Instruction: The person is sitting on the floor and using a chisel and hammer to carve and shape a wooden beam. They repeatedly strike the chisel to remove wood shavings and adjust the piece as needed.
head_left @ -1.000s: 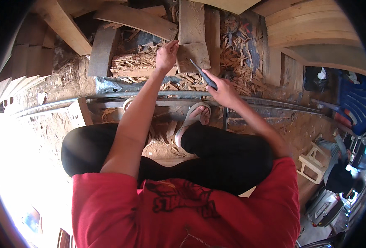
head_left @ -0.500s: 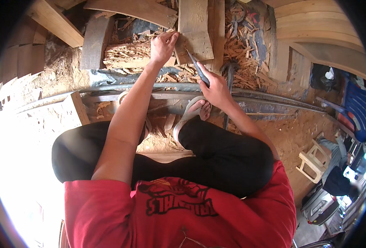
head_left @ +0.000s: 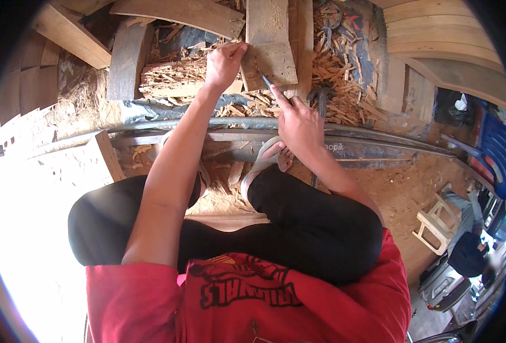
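Note:
My left hand [head_left: 223, 67] is closed in a pinch at the left edge of a short wooden board [head_left: 273, 64]. What sits between its fingertips is too small to make out. My right hand [head_left: 301, 127] grips a slim, pointed knife [head_left: 266, 79], back of the hand upward and index finger stretched along the tool. The knife's tip meets or hovers just over the board's face; I cannot tell which. Its handle is hidden under my palm. The short board lies on a longer plank [head_left: 267, 23] running away from me.
Wood chips [head_left: 344, 103] lie heaped on both sides. A dark hammer-like tool [head_left: 322, 94] rests right of the board. Metal rods [head_left: 378, 135] cross before my feet. Curved planks [head_left: 430, 28] are stacked far right, near a small wooden stool [head_left: 437, 224]. Another person [head_left: 468, 251] is at the right.
My right hand has rolled over, back up, and its index finger now extends along the knife, covering more of it. My left hand has hardly moved.

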Demonstrator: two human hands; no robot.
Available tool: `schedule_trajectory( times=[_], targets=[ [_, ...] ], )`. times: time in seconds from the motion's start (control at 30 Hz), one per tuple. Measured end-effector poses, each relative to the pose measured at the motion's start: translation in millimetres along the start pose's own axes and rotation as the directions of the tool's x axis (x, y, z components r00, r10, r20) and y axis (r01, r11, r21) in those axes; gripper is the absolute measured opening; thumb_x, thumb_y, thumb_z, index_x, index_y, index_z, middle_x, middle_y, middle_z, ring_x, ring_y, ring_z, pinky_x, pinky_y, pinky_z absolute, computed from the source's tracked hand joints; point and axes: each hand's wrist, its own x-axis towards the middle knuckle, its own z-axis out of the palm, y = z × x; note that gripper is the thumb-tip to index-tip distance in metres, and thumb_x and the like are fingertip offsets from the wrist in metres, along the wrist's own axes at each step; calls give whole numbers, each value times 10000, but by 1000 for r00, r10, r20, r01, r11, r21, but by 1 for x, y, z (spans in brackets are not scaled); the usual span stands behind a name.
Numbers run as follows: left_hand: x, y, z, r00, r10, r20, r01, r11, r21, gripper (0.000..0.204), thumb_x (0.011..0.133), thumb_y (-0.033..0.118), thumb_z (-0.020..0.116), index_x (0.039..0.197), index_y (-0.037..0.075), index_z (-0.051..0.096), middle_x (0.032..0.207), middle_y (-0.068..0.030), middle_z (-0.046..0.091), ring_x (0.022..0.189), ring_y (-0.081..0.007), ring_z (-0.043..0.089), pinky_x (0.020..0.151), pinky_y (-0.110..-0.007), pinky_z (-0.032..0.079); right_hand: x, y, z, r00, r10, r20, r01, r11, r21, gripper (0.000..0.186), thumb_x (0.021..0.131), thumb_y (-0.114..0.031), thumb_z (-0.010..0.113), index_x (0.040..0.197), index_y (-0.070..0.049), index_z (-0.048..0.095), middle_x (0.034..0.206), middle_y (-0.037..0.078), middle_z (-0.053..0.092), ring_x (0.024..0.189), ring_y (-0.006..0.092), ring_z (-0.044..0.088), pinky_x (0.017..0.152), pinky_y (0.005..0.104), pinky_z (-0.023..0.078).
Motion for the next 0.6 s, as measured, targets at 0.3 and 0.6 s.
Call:
schedule_trajectory(
  times=[0.3, 0.6],
  targets=[
    [-7, -4, 0, 999, -22, -39, 21, 999, -25, 349, 1090, 372, 705, 1243, 86, 831, 1037, -197, 778, 964, -384, 776, 862, -450, 577, 30, 11, -37, 979, 8, 205, -82, 932, 354, 693, 956, -121, 669, 1641, -177, 580, 952, 195, 824, 725, 319, 782, 697, 463, 640],
    [-13, -1, 2, 997, 25, -72, -31, 997, -73, 322, 1104, 337, 698, 1248, 82, 833, 1048, -184, 785, 976, -363, 781, 873, -428, 582, 8, 22, 2, 907, 178, 381, -418, 477, 773, 702, 986, -145, 730, 1659, -150, 530, 906, 114, 794, 596, 165, 707, 544, 351, 571]
  ],
)
